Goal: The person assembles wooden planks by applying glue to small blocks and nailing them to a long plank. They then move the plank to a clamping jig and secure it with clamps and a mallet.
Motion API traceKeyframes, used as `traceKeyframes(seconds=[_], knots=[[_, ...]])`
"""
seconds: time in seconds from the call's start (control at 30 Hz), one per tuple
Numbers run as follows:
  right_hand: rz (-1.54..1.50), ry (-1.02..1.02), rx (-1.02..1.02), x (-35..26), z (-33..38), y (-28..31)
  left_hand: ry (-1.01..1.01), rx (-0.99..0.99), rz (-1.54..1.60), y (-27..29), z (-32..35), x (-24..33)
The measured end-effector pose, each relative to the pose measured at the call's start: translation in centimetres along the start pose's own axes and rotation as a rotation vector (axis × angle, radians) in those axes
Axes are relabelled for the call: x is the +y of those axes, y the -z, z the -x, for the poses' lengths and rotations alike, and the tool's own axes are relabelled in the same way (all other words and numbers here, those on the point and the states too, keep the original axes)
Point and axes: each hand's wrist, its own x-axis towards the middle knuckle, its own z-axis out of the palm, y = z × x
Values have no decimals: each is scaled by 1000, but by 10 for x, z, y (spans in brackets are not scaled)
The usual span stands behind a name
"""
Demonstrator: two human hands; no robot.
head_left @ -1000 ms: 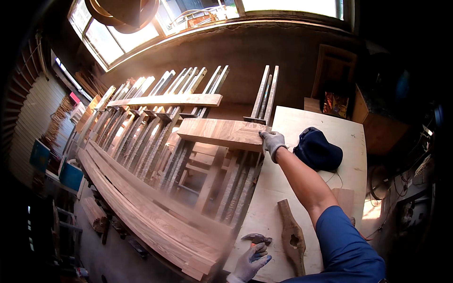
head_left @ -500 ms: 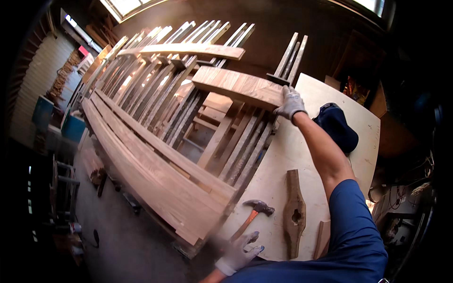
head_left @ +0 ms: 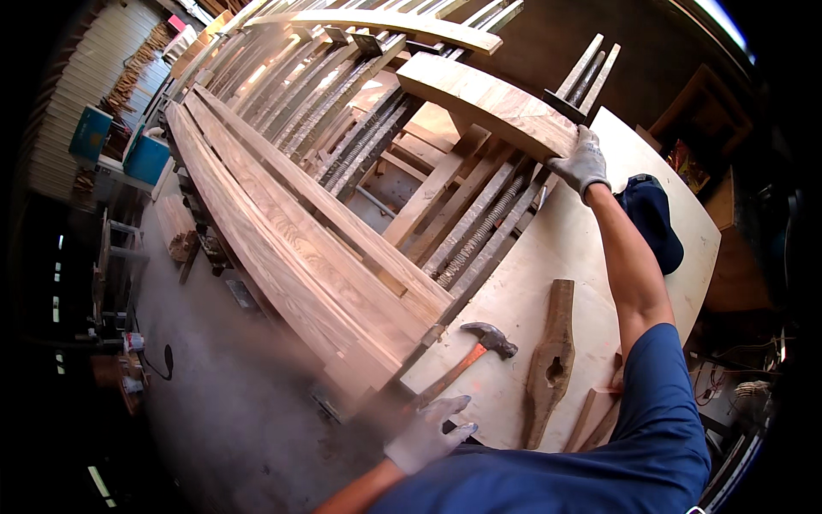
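My gloved right hand (head_left: pixel 584 163) reaches far out, its fingers closed round the near end of a thick wooden board (head_left: pixel 488 101). The board lies across the metal bars of a long clamp rack (head_left: pixel 484 227). My gloved left hand (head_left: pixel 431 435) is low by my body, thumb and fingers apart, with nothing in it. Just beyond it, a claw hammer (head_left: pixel 490 339) with an orange handle rests on a pale tabletop (head_left: pixel 505 300). Beside the hammer is a wooden bar (head_left: pixel 552 364) with a hole through its wide middle.
Long planks (head_left: pixel 282 248) lie side by side along the rack's left side. Another long board (head_left: pixel 377 19) crosses the bars farther back. A dark blue cap (head_left: pixel 655 224) sits on the tabletop's right. Wood offcuts (head_left: pixel 595 415) are by my right sleeve. Blue bins (head_left: pixel 147 156) stand at far left.
The whole view has shifted, so the rack and tabletop sit higher and farther right. My right hand keeps its hold on the board's end; my left hand stays open near the hammer.
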Motion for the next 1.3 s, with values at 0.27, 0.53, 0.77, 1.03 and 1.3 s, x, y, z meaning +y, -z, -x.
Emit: traceKeyframes(seconds=[0.27, 0.53, 0.77, 1.03, 1.3], knots=[[13, -62, -45, -15, -2, 18, -11, -52, -55, -7, 5, -26], [15, -166, -89, -21, 0, 29, 3, -4, -98, -8, 15, -25], [-1, -180, -148, -21, -3, 23, -10, 64, -125, -17, 23, -44], [40, -147, -85, -3, -17, 16, 84, 14, -4, -17, 19, -38], [-128, -67, -19, 2, -12, 20, 19, 37, -100, -22, 6, -37]])
